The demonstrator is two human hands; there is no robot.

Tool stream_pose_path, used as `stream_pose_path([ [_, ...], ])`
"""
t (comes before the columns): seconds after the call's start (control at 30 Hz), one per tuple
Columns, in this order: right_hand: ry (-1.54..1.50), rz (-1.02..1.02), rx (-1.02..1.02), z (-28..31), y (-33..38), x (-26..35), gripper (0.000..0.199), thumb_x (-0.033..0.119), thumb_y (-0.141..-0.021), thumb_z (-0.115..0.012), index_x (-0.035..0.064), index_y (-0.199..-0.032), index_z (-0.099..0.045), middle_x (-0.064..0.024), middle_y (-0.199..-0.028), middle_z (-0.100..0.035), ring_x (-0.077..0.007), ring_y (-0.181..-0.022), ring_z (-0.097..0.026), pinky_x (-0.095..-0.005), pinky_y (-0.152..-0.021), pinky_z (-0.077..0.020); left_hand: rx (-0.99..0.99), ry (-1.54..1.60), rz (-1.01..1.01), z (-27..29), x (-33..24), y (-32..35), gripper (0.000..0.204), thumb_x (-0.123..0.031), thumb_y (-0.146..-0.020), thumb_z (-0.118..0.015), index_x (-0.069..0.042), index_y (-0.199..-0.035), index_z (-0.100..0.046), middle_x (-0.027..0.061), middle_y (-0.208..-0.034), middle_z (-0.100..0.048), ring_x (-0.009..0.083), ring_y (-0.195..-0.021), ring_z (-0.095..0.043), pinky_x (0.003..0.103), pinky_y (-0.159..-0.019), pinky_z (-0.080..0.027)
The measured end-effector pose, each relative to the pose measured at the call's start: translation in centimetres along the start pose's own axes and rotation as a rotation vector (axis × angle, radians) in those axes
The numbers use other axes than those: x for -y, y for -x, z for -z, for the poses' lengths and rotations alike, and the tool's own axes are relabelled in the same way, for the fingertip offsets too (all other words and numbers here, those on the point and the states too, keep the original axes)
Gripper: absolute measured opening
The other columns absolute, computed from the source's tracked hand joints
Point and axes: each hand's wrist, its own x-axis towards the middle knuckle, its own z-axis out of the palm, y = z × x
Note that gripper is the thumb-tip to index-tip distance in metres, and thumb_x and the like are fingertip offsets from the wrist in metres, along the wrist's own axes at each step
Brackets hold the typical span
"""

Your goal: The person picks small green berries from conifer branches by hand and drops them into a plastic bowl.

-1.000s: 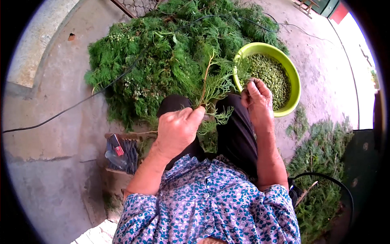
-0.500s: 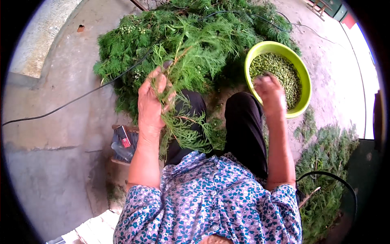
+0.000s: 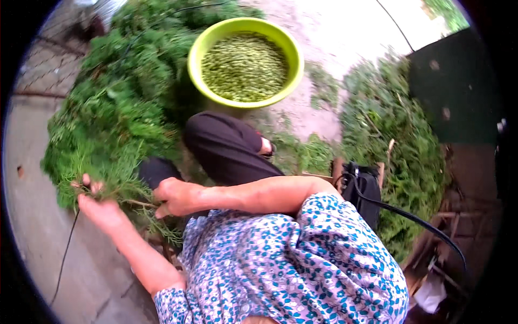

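My left hand (image 3: 102,209) has its fingers curled around a feathery green conifer branch (image 3: 132,186), at the left by the big heap of cut branches (image 3: 113,102). The fingertips are partly lost in the greenery. Across my lap reaches my right hand (image 3: 177,196), closed at the brown stem of that same branch, beside my knee. Beyond my knees stands a yellow-green basin (image 3: 298,59), holding many small green cones or berries (image 3: 245,67). Both hands are well away from it.
A second pile of conifer cuttings (image 3: 399,140) lies at the right, next to a dark green panel (image 3: 453,86). A black bag (image 3: 367,194) with a black cable (image 3: 421,217) sits by my right side. Another thin cable (image 3: 66,259) runs along the floor at left.
The whole view has swung to the right, so the basin appears farther left. My right hand has come from over the basin to the branch that my left hand holds.
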Motion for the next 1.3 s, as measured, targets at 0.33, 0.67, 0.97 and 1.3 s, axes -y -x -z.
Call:
stream_pose_path([
  [0.33,-0.358,-0.034,-0.946,10.3,4.7,-0.4,0.019,0.014,-0.073,-0.063,0.0000,-0.085,-0.062,-0.0113,-0.075,-0.061,-0.0187,-0.067,-0.056,-0.0311,-0.063,-0.0463,0.156,-0.279,0.334,-2.4,3.1,-0.5,0.029,-0.017,-0.088,-0.049,-0.002,-0.113,-0.046,0.0124,-0.103,-0.058,0.0202,-0.091,-0.057,0.031,-0.077,-0.044],
  [0.67,-0.258,0.398,-1.963,21.8,14.6,-1.3,0.026,-0.002,-0.085,-0.048,-0.0030,-0.111,-0.045,-0.0109,-0.095,-0.055,-0.0186,-0.072,-0.062,-0.0230,-0.050,-0.0506,0.151,-0.329,0.381,-3.5,4.0,0.1,0.033,-0.015,-0.085,-0.056,0.000,-0.114,-0.047,0.0102,-0.099,-0.060,0.0167,-0.084,-0.059,0.026,-0.070,-0.046],
  [0.97,-0.247,0.136,-1.390,15.5,4.5,-3.9,0.015,0.000,-0.081,-0.053,-0.0025,-0.095,-0.057,-0.0076,-0.078,-0.059,-0.0116,-0.059,-0.058,-0.0228,-0.049,-0.0460,0.238,-0.310,0.412,-0.7,4.2,-2.2,0.018,-0.012,-0.088,-0.051,-0.001,-0.102,-0.052,0.0093,-0.097,-0.060,0.0172,-0.085,-0.059,0.025,-0.069,-0.048],
  [1.3,0.309,-0.197,-1.298,12.3,4.9,-11.4,0.015,0.006,-0.068,-0.062,0.0018,-0.083,-0.062,-0.0174,-0.078,-0.060,-0.0328,-0.076,-0.059,-0.0384,-0.069,-0.0470,0.245,-0.533,0.619,4.0,9.1,-3.3,0.022,-0.017,-0.086,-0.054,-0.003,-0.104,-0.053,0.0070,-0.094,-0.060,0.0148,-0.080,-0.058,0.025,-0.067,-0.047],
])
